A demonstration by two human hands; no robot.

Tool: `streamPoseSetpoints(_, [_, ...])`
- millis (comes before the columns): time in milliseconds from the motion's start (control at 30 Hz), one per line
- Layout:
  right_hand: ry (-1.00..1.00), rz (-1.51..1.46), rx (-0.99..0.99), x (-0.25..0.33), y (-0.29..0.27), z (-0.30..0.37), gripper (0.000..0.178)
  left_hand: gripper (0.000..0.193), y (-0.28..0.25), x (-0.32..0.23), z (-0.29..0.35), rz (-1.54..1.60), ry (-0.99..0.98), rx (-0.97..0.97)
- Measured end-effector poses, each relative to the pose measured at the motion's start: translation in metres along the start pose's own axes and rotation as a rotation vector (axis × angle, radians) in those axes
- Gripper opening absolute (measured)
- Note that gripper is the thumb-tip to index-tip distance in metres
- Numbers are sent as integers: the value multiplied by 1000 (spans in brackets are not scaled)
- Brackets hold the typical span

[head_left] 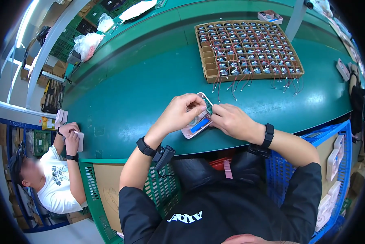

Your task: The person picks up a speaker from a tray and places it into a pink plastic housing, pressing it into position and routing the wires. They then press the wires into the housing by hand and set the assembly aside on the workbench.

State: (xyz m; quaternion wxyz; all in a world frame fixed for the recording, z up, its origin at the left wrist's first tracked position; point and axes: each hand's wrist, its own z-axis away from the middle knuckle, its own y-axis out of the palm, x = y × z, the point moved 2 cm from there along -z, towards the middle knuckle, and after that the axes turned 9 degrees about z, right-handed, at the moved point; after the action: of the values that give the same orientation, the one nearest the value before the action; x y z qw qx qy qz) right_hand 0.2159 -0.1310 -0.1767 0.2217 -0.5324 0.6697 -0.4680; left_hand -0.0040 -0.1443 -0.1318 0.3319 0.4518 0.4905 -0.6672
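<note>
A pale pink plastic casing lies tilted on the green table close in front of me. Inside it sit a blue battery and some thin wires. A small green circuit board shows at its far end. My left hand reaches over the casing from the left, thumb and fingertips pinched at the board's left edge. From the right, my right hand closes its fingers at the board's other edge. The fingertips hide part of the board and any small wire between them.
A cardboard tray of round parts with red and black wires stands at the far right. Another pink casing lies behind it. Crates flank me: green at left, blue with casings at right. A co-worker handles a casing at left.
</note>
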Motion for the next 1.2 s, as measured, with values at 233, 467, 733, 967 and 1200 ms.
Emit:
streamPoseSetpoints(233, [-31,-33,-77,0,2,-2,23,13,17,10,-8,-692,705,10])
streamPoseSetpoints(467, [-40,-13,-43,-3,-1,-3,19,14,15,15,-18,-739,730,65])
streamPoseSetpoints(733, [-66,-20,-73,-5,8,-4,19,12,15,13,-16,-825,754,84])
streamPoseSetpoints(967, [-45,16,-57,-8,4,6,17,7,22,12,-20,-814,724,106])
streamPoseSetpoints(1200, [-116,-122,-113,-4,11,-12,17,12,8,20,-9,-693,745,45])
